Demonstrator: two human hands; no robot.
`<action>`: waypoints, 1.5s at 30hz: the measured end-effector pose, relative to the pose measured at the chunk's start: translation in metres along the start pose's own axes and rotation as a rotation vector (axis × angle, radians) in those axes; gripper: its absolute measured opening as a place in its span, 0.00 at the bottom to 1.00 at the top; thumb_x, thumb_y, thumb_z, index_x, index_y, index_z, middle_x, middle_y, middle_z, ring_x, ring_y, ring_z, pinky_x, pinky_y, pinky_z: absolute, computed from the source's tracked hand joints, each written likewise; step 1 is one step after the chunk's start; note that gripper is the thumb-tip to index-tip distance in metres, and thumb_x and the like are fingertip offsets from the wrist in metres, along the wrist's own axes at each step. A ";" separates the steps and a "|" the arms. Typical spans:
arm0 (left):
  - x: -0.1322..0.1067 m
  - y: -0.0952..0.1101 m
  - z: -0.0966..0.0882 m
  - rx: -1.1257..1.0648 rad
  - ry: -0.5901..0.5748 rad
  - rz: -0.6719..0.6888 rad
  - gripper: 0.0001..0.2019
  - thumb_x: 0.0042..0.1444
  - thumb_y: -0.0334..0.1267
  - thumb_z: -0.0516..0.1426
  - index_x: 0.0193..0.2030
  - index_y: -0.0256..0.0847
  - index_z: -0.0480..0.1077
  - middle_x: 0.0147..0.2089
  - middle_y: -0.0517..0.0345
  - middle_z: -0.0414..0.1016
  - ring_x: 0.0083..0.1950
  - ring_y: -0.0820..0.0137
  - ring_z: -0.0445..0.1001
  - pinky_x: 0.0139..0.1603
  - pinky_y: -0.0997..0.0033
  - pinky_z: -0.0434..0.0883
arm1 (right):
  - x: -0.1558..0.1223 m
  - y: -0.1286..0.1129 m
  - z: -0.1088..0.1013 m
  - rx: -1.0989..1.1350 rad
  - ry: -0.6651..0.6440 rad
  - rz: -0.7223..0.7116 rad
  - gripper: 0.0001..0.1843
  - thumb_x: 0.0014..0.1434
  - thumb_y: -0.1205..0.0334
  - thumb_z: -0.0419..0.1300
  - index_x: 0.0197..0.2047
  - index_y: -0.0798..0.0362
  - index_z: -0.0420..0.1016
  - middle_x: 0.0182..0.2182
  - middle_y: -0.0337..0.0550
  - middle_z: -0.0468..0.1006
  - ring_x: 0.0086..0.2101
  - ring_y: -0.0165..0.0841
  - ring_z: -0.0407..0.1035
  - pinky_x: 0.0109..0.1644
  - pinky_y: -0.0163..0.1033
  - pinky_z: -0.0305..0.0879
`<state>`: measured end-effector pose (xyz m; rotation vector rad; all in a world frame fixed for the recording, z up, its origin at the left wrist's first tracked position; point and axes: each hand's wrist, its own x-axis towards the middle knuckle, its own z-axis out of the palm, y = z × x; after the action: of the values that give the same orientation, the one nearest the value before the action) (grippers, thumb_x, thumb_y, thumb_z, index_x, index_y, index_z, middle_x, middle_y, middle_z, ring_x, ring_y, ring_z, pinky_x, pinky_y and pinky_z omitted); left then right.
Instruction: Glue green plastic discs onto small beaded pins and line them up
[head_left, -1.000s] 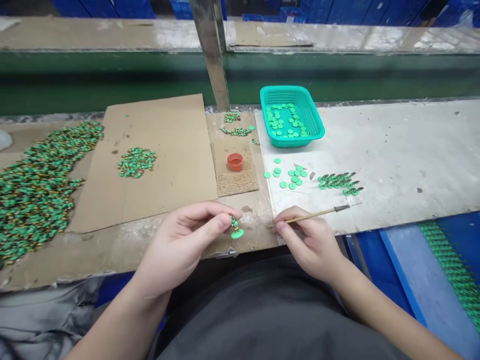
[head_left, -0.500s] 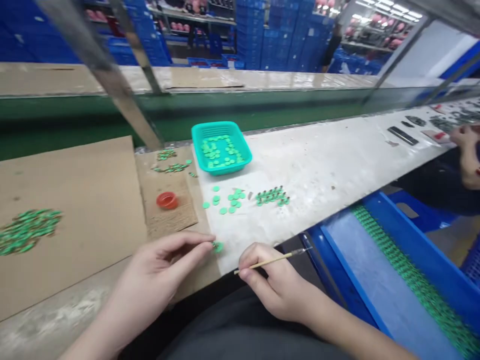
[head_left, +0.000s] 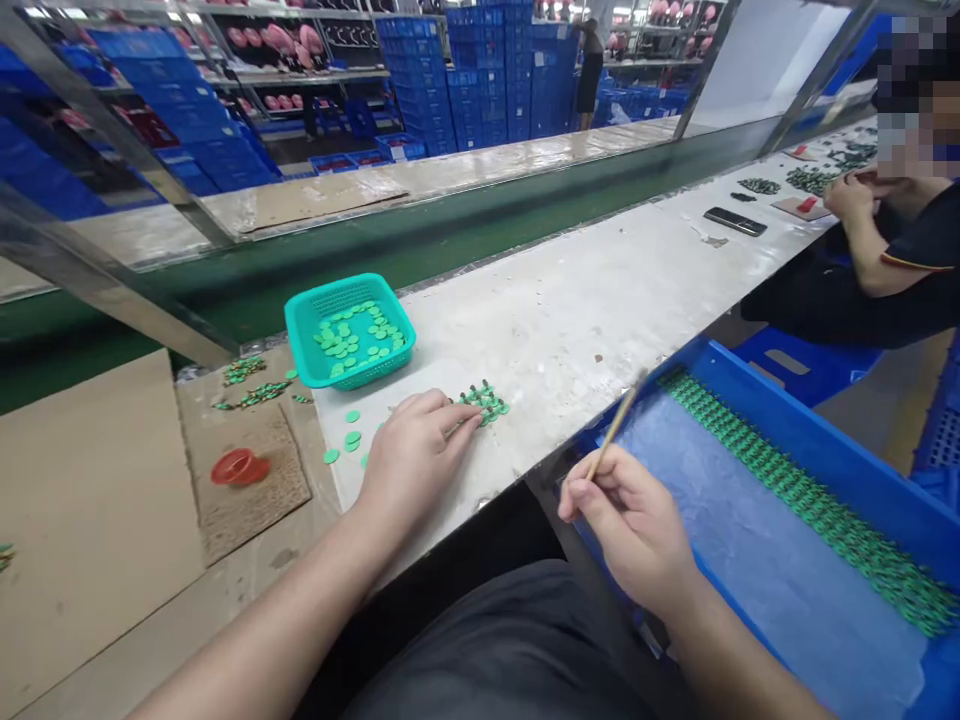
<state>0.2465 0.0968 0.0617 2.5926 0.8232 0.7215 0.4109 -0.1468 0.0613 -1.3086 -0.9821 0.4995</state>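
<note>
My left hand [head_left: 420, 447] reaches over the white tabletop, thumb and fingers pinched at the edge of a cluster of green discs with small dark pieces standing on them [head_left: 487, 398]. Whatever lies between those fingertips is hidden among the cluster. In my right hand [head_left: 634, 520], away from the table edge, is a thin wooden-handled brush [head_left: 616, 428], its tip pointing up and away. Loose green discs [head_left: 352, 440] lie left of my left hand, some partly covered by it. Behind them stands a turquoise basket [head_left: 296, 335] with more discs inside.
A red cup [head_left: 238, 467] sits on a cardboard piece [head_left: 277, 510], with small green-and-brown parts [head_left: 259, 395] behind it. To the right, a blue crate [head_left: 757, 580] holds rows of finished-looking green pieces [head_left: 795, 490]. A co-worker [head_left: 892, 240] sits farther along, near a phone [head_left: 735, 221].
My left hand has moved right from the cardboard's edge, where it held a green disc, to the cluster. My right hand has moved right with the brush, now tipped upward. The view has swung right.
</note>
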 end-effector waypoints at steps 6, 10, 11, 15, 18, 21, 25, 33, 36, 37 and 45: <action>-0.005 -0.019 -0.069 0.195 0.055 -0.221 0.24 0.85 0.55 0.54 0.60 0.51 0.93 0.47 0.52 0.90 0.45 0.60 0.85 0.50 0.61 0.81 | 0.019 -0.021 -0.013 0.128 0.087 -0.070 0.29 0.81 0.72 0.72 0.76 0.32 0.87 0.29 0.29 0.91 0.30 0.30 0.89 0.40 0.31 0.88; 0.003 -0.049 -0.111 0.346 -0.113 -0.404 0.18 0.73 0.48 0.59 0.51 0.52 0.93 0.43 0.54 0.92 0.39 0.56 0.85 0.39 0.60 0.77 | 0.033 -0.031 -0.015 0.328 -0.009 -0.106 0.14 0.87 0.59 0.69 0.57 0.43 1.01 0.45 0.45 1.01 0.45 0.41 0.99 0.54 0.38 0.98; 0.005 -0.055 -0.112 0.380 -0.162 -0.427 0.17 0.71 0.46 0.59 0.50 0.52 0.93 0.45 0.52 0.93 0.41 0.55 0.87 0.40 0.59 0.78 | 0.036 -0.033 -0.014 0.375 -0.026 -0.105 0.13 0.86 0.56 0.71 0.59 0.44 1.01 0.48 0.47 1.01 0.49 0.44 1.00 0.57 0.39 0.98; 0.008 -0.067 -0.091 0.492 -0.279 -0.465 0.20 0.72 0.45 0.55 0.47 0.48 0.92 0.56 0.42 0.94 0.50 0.46 0.90 0.49 0.51 0.82 | 0.040 -0.036 -0.007 0.349 0.006 -0.152 0.09 0.83 0.62 0.77 0.59 0.41 1.00 0.46 0.42 1.01 0.47 0.39 0.99 0.57 0.37 0.98; 0.005 -0.070 -0.077 0.532 -0.299 -0.450 0.22 0.75 0.46 0.52 0.48 0.45 0.90 0.60 0.36 0.92 0.53 0.43 0.90 0.54 0.46 0.84 | 0.040 -0.035 -0.004 0.290 0.057 -0.223 0.09 0.87 0.59 0.74 0.58 0.42 1.00 0.39 0.40 0.99 0.39 0.35 0.95 0.47 0.37 0.95; 0.002 -0.075 -0.073 0.550 -0.278 -0.411 0.21 0.77 0.46 0.52 0.48 0.42 0.87 0.56 0.32 0.90 0.48 0.44 0.89 0.51 0.46 0.85 | 0.041 -0.031 -0.004 0.199 0.114 -0.261 0.12 0.89 0.51 0.72 0.58 0.43 1.00 0.33 0.40 0.93 0.31 0.33 0.87 0.38 0.38 0.87; 0.000 -0.083 -0.071 0.536 -0.212 -0.323 0.20 0.79 0.41 0.50 0.46 0.41 0.83 0.48 0.37 0.87 0.39 0.51 0.85 0.45 0.51 0.81 | 0.045 -0.029 0.003 0.039 0.203 -0.208 0.19 0.88 0.43 0.72 0.49 0.44 0.97 0.32 0.41 0.90 0.31 0.35 0.84 0.37 0.41 0.83; -0.100 -0.069 -0.112 0.475 0.026 -0.164 0.17 0.85 0.46 0.55 0.59 0.54 0.87 0.55 0.51 0.94 0.50 0.53 0.90 0.49 0.57 0.80 | 0.044 -0.031 0.037 0.083 0.080 -0.089 0.17 0.82 0.44 0.79 0.44 0.45 0.88 0.31 0.36 0.85 0.30 0.32 0.80 0.35 0.36 0.78; -0.166 -0.061 -0.131 0.424 0.156 0.113 0.12 0.86 0.42 0.60 0.60 0.55 0.87 0.52 0.59 0.95 0.47 0.59 0.92 0.50 0.60 0.81 | 0.048 -0.036 0.055 0.240 0.006 -0.057 0.19 0.76 0.51 0.85 0.41 0.45 0.83 0.28 0.31 0.78 0.29 0.29 0.73 0.34 0.34 0.73; -0.183 -0.059 -0.134 0.420 0.157 0.180 0.12 0.86 0.39 0.60 0.61 0.53 0.87 0.52 0.60 0.96 0.46 0.60 0.92 0.50 0.60 0.82 | 0.050 -0.037 0.062 0.274 -0.016 -0.049 0.20 0.74 0.54 0.87 0.39 0.45 0.81 0.27 0.30 0.76 0.28 0.29 0.71 0.34 0.33 0.72; -0.214 -0.067 -0.129 0.094 0.177 -0.097 0.10 0.85 0.42 0.65 0.65 0.52 0.87 0.55 0.60 0.94 0.51 0.64 0.93 0.56 0.65 0.87 | 0.065 -0.037 0.113 0.346 -0.159 0.092 0.07 0.82 0.56 0.72 0.54 0.45 0.94 0.25 0.34 0.78 0.26 0.34 0.73 0.33 0.40 0.76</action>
<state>-0.0051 0.0385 0.0597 2.5762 1.0521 0.9136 0.3443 -0.0403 0.1115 -1.0165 -0.9195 0.8167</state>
